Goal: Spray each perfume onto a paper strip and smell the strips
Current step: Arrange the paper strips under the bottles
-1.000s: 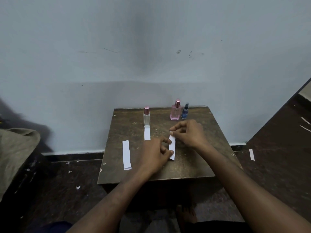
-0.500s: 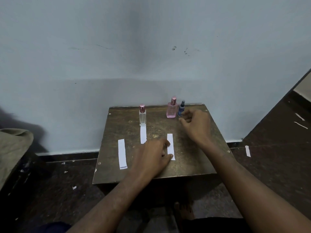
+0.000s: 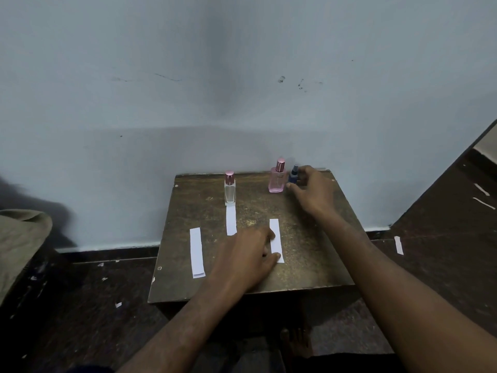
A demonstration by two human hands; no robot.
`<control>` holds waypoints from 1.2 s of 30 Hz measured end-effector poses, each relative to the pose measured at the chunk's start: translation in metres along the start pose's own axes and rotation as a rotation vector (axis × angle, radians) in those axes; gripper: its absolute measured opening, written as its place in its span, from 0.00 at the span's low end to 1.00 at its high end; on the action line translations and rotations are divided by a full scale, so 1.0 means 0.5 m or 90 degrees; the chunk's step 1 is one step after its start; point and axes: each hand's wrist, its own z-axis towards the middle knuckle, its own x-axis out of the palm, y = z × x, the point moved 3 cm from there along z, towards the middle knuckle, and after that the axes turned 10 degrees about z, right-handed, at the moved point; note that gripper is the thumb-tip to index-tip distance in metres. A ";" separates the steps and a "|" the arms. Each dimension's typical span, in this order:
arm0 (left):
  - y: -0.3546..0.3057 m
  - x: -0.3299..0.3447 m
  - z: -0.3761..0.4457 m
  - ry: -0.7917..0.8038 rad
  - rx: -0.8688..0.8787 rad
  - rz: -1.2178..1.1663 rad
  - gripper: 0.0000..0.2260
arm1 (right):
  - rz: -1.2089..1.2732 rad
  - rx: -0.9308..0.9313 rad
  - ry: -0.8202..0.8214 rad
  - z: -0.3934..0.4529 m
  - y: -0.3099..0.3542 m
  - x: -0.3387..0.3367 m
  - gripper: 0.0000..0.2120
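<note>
On a small worn wooden table (image 3: 309,265) lie three white paper strips: a left strip (image 3: 197,253), a middle strip (image 3: 231,220) and a right strip (image 3: 276,232). A clear bottle with a pink cap (image 3: 230,189) stands at the far end of the middle strip. At the back right stand a pink bottle (image 3: 277,179) and a small blue bottle (image 3: 293,176). My right hand (image 3: 313,193) reaches to the blue bottle, with thumb and fingers closing round it. My left hand (image 3: 247,255) rests on the table, its fingertips on the right strip.
The table stands against a pale blue wall (image 3: 242,90). A khaki cloth-covered object (image 3: 21,243) is at the left. Paper scraps and a loose strip (image 3: 398,244) lie on the dark floor. My bare foot (image 3: 295,343) shows under the table's front edge.
My right hand let go of the right strip and moved to the back right, onto the blue bottle. The strip now lies flat under my left fingertips.
</note>
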 end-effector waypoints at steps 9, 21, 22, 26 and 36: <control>0.004 0.002 0.000 -0.006 0.010 0.006 0.17 | -0.019 0.040 -0.056 0.010 -0.041 -0.070 0.19; 0.002 0.003 -0.001 0.019 0.017 -0.012 0.19 | -0.042 -0.027 -0.211 -0.032 -0.011 -0.099 0.24; 0.002 0.002 -0.001 0.020 0.020 -0.011 0.21 | -0.033 -0.096 -0.239 -0.042 0.010 -0.093 0.21; 0.012 0.000 0.000 0.022 0.006 -0.017 0.29 | 0.028 -0.185 -0.128 -0.063 0.075 -0.033 0.21; 0.039 -0.029 -0.004 -0.023 0.014 -0.020 0.24 | 0.008 -0.046 0.019 -0.031 0.058 0.046 0.25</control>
